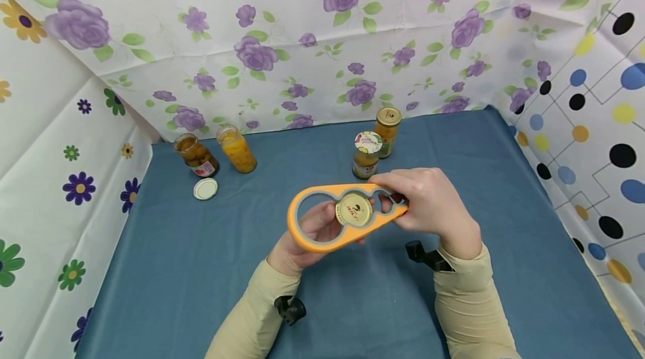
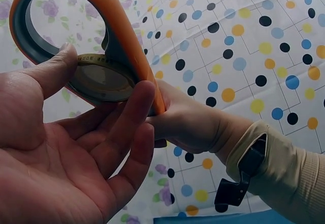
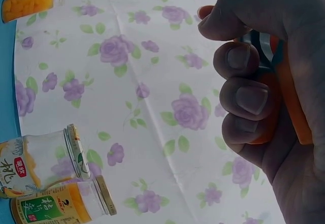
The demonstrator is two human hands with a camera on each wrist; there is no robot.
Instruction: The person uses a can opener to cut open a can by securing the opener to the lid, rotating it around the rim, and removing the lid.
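Note:
A jar opener with an orange frame and grey-lined openings is held in the air by my right hand, whose fingers curl round its narrow end. Within its middle opening sits a gold jar lid. My left hand reaches up from below and pinches that lid; the thumb touches its rim. From beneath, in the left wrist view, the lid's underside shows with no jar attached.
Two lidded jars stand behind my right hand: a short jar and a taller jar. At the back left are an uncapped dark-filled jar, an uncapped yellow fruit jar and a white lid on the blue cloth.

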